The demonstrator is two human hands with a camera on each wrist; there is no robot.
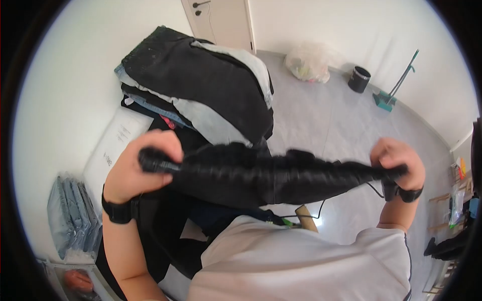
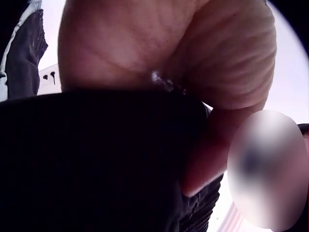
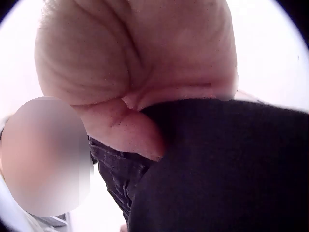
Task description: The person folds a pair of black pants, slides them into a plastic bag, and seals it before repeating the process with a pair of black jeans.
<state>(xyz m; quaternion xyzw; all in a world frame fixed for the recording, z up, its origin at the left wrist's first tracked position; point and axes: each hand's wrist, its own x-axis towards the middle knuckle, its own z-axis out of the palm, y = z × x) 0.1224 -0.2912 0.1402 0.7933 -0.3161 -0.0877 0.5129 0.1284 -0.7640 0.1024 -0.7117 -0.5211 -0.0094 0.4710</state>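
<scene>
Black trousers (image 1: 271, 175) with a gathered elastic waistband are stretched sideways in front of the body, blurred in the head view. My left hand (image 1: 143, 163) grips one end of the waistband, and my right hand (image 1: 401, 160) grips the other end. In the left wrist view, dark cloth (image 2: 96, 159) hangs below the palm, with the thumb (image 2: 207, 169) over the ribbed edge. The right wrist view shows the right thumb (image 3: 140, 133) pressed on the black fabric (image 3: 227, 159). Most of the other fingers are hidden in both wrist views.
A tall pile of dark and light-blue trousers (image 1: 201, 85) stands ahead. Beside it lies a white printed package (image 1: 118, 135); bagged jeans (image 1: 75, 215) are at the left. A plastic bag (image 1: 309, 62), black bin (image 1: 359, 79) and green dustpan (image 1: 385, 100) stand on the floor.
</scene>
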